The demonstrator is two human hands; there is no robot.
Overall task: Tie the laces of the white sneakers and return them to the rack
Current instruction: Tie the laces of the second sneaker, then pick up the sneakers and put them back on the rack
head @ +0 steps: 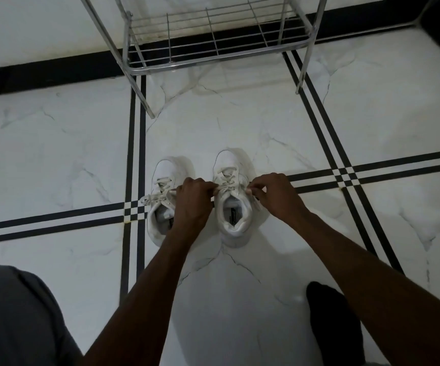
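Observation:
Two white sneakers stand side by side on the marble floor, toes pointing away from me. The right sneaker (231, 165) has my hands at its top eyelets. My left hand (193, 198) pinches one lace end on its left side, and my right hand (273, 192) pinches the other lace end on its right side. The laces are pulled apart across the tongue. The left sneaker (164, 178) sits partly behind my left wrist, its laces (151, 198) lying loose over the side.
A metal wire shoe rack (213, 35) stands against the wall just beyond the sneakers, its bottom shelf bare. My grey-clad knee (15, 313) is at the lower left and a black-socked foot (332, 320) at the lower right. Black stripes cross the white floor.

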